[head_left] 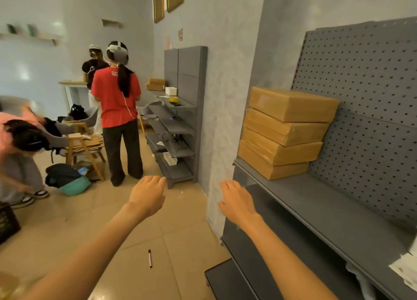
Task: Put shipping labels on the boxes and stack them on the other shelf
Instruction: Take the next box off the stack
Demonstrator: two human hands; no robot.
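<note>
Our left hand (147,194) and right hand (237,201) hover relaxed, holding nothing, over beige floor tiles (180,220) beside the grey metal pegboard shelf (327,205) bearing four stacked brown cardboard boxes (284,130).

Both forearms are bare from the bottom frame edge to the wrists, with no sleeve, watch, ring or glove showing. The left hand (147,192) and right hand (237,201) show short, unpainted nails.

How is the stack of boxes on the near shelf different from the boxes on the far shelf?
The near stack has four boxes, wrapped in shiny clear film; the far boxes seem to be two, though blur hides any wrapping. The near stack is staggered against a pegboard; the far boxes look more aligned. All are flat brown cardboard.
</note>
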